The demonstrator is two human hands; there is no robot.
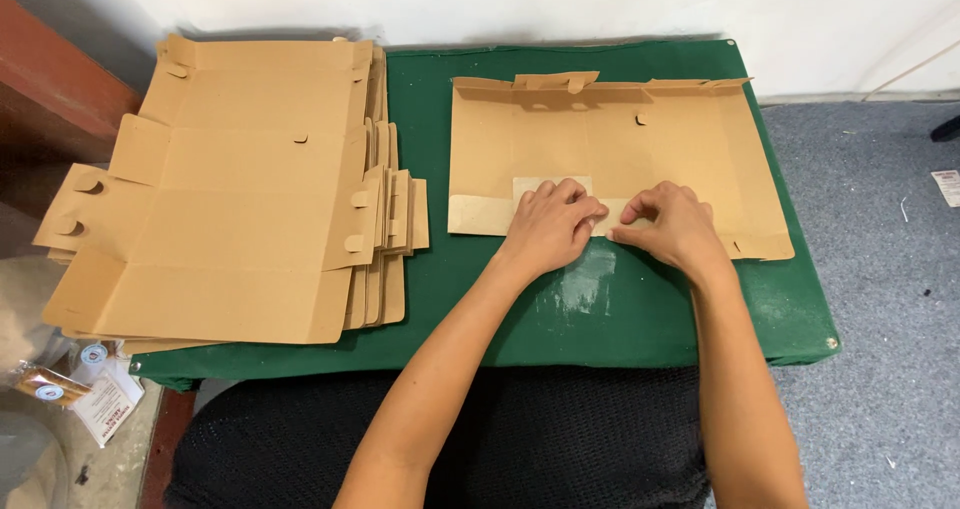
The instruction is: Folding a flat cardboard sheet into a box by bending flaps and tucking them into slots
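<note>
A flat brown cardboard box blank (620, 149) lies on the green table (430, 99), with its far flaps bent slightly up. My left hand (552, 224) and my right hand (672, 227) rest side by side on the blank's near edge, fingers curled and pinching the near flap. A paler rectangular patch (535, 184) shows on the cardboard just above my left fingers. A shiny clear film (588, 281) lies on the green cloth just below my hands.
A tall stack of unfolded cardboard blanks (240, 189) covers the table's left side and overhangs its edge. Small packets and a paper slip (100, 399) lie on the floor at lower left. Grey carpet (880, 269) is to the right.
</note>
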